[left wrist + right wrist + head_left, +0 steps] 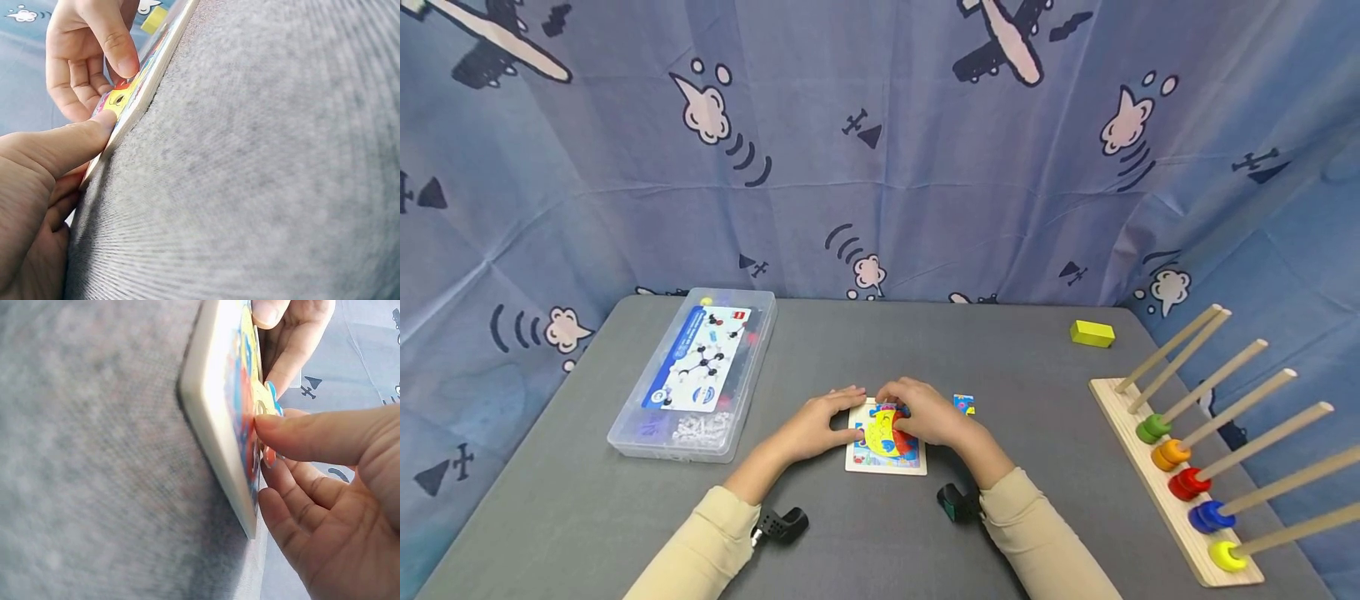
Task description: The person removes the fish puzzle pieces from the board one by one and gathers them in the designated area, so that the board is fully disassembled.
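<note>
A small wooden jigsaw board (887, 469) with a bright yellow and red picture lies flat on the grey table. My left hand (823, 423) holds its left side, the thumb on the picture edge and the fingers around the far left corner. Above the picture's right part, my right hand (928, 412) pinches a jigsaw piece (269, 397) between thumb and fingers. In the right wrist view this piece, yellow, blue and red, stands tilted up from the board face. Another jigsaw piece (964, 404), mostly blue, lies on the table just beyond the right hand.
To the left lies a clear plastic case (745, 367) with a molecule-model label. A wooden peg rack (1150, 467) with coloured rings stands along the right edge. A yellow block (1092, 333) sits at the back right, before a blue patterned curtain (880, 167).
</note>
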Demonstrator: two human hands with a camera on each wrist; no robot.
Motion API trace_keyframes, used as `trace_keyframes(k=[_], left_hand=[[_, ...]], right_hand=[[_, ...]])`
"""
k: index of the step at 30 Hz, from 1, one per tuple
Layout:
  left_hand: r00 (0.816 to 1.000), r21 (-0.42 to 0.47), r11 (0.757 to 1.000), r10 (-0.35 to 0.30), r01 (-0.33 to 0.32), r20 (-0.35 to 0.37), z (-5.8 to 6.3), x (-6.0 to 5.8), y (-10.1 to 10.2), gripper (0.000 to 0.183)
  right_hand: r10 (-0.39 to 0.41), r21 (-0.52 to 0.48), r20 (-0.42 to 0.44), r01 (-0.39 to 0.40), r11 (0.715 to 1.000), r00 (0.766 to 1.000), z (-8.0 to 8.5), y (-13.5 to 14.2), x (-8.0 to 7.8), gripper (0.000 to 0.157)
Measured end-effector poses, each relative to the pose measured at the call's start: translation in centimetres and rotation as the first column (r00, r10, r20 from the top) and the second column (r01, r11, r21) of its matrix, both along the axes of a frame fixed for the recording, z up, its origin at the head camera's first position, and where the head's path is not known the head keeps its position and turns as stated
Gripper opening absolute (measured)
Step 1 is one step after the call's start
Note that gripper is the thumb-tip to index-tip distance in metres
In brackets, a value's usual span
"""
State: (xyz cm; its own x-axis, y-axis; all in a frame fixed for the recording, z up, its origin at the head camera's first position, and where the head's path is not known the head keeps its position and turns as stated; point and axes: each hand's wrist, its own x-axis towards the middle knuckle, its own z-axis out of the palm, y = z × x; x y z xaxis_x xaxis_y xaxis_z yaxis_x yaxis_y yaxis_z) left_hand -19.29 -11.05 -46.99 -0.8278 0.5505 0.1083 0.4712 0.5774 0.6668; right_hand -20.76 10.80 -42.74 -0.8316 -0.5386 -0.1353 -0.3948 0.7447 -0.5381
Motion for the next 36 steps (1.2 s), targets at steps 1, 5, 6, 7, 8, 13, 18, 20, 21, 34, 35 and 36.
trace_keyframes(k=[1,5,6,7,8,13,18,20,21,34,35,36], left_hand=[[1.0,-0.001,1.0,0.0,0.0,0.002,0.0,0.0,0.0,0.058],[1.0,-0.002,1.0,0.0,0.0,0.009,-0.1,0.2,0.1,0.058],[1.0,-0.002,1.0,-0.001,0.001,0.011,-0.1,0.2,0.1,0.058],[1.0,-0.002,1.0,-0.002,0.002,0.014,-0.2,0.3,0.2,0.058],[1.0,-0.001,1.0,-0.004,0.004,0.016,-0.2,0.3,0.2,0.058],[1.0,0.005,1.0,0.0,0.0,0.03,-0.2,0.4,0.4,0.058],[1.0,0.012,1.0,-0.003,0.003,0.026,-0.1,0.4,0.5,0.058],[1.0,0.007,1.0,-0.005,0.005,0.024,-0.1,0.3,0.5,0.058],[1.0,0.004,1.0,-0.005,0.005,0.021,-0.2,0.3,0.5,0.058],[1.0,-0.006,1.0,0.008,-0.008,-0.007,-0.3,-0.1,0.1,0.059],[1.0,-0.008,1.0,0.008,-0.008,-0.009,-0.3,-0.1,0.0,0.059],[1.0,-0.01,1.0,0.007,-0.007,-0.011,-0.3,-0.1,0.0,0.059]], right_hand=[[-0.002,0.002,0.0,0.002,1.0,1.0,0.0,0.0,0.0,0.035],[-0.003,0.005,-0.008,0.003,1.0,1.0,-0.2,0.1,0.0,0.033],[-0.003,0.005,-0.008,0.003,1.0,1.0,-0.3,0.1,0.0,0.033],[-0.003,0.005,-0.009,0.003,1.0,1.0,-0.4,0.2,0.0,0.033],[-0.001,0.005,-0.011,0.002,1.0,1.0,-0.4,0.2,0.0,0.032],[0.012,-0.019,-0.03,-0.013,1.0,0.999,-0.5,0.7,0.1,0.033],[0.001,-0.084,-0.044,-0.005,0.996,0.999,-0.1,2.0,0.4,0.033],[-0.014,-0.115,-0.036,0.01,0.993,0.999,0.1,2.7,0.6,0.033],[-0.026,-0.13,-0.031,0.021,0.991,0.999,0.3,3.0,0.7,0.033],[-0.105,-0.299,-0.004,0.099,0.949,0.994,2.8,8.5,0.8,0.034],[-0.113,-0.305,0.006,0.109,0.946,0.994,2.8,8.9,0.8,0.034],[-0.118,-0.311,0.008,0.115,0.943,0.993,2.9,9.3,0.7,0.033]])
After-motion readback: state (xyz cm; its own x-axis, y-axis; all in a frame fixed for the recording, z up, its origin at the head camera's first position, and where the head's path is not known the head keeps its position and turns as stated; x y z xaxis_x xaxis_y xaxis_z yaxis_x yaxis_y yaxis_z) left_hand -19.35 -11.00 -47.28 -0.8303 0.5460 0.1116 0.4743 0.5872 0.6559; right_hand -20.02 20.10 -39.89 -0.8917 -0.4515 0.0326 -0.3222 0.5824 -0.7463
